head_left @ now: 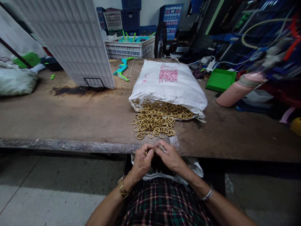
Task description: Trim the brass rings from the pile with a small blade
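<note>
Just over the table's front edge, my left hand [141, 160] is closed around a gold-coloured ring [146, 153], mostly hidden by the fingers. Close against it, my right hand [171, 158] pinches a small, flat grey blade-like tool [161, 147] whose exact kind I cannot make out. The fingertips of both hands meet or nearly meet. Beyond them, a heap of gold-coloured rings [154, 121] spills out of the open mouth of a white woven sack [150, 78] with red print, which lies on the wooden table [82, 119].
A white ribbed panel [77, 40] stands at the left, near a turquoise toy bow [122, 67]. A white crate [129, 48] and a black fan [161, 39] are behind. To the right are a green tray [220, 79] and a tilted pink bottle [238, 91].
</note>
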A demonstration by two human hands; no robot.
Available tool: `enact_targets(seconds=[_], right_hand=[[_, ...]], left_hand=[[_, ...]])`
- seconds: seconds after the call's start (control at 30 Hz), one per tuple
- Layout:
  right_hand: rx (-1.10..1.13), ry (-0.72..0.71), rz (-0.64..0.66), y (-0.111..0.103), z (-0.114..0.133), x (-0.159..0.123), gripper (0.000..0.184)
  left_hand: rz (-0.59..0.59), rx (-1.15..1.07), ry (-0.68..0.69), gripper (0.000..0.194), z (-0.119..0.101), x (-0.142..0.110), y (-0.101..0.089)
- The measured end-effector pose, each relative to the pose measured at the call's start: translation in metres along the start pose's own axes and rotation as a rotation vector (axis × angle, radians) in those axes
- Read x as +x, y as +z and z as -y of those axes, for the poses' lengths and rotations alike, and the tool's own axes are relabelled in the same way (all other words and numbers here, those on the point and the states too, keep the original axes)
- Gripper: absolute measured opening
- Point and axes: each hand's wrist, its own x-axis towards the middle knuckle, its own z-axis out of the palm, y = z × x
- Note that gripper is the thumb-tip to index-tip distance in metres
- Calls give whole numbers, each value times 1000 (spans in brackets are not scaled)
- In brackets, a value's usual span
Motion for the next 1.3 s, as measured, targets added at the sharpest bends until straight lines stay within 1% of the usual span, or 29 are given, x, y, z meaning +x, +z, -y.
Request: enact_targets(seconds=[0.07,0.17,0.33,0.4,0.47,0.67,0.8,0.87,1.07,1.2,1.3], right_hand=[[2,2,-8,3,0,1,25],[82,51,-13,6,-2,4,27],[285,176,47,9,-7,5,33],[375,236,72,10,-8,4,36],[411,265,86,10,-8,3,36],[189,159,-5,7,1,5,30],[268,173,50,7,-1,6,32],[304,185,56,7,-3,6,32],[233,150,16,2,-1,6,29],[97,102,-26,0,-3,7,27],[-120,6,-31,1,-8,4,21]], left_hand=[[10,-95,-100,16,-3,1,1],[20,-198,-236,20,-6,1,1],[90,-331,-329,30,-6,1,-3],[113,-405,-358,30,-4,1,-5],[123,-457,-374,28,-2,1,-5],[113,-447,-371,25,-1,0,-2],[126,-466,-388,28,-2,0,-1],[138,-488,-398,31,-3,0,-1],[153,-546,-405,35,-2,-2,1],[155,-578,-412,38,-3,-3,0],[148,-583,-400,39,-4,-3,-1]])
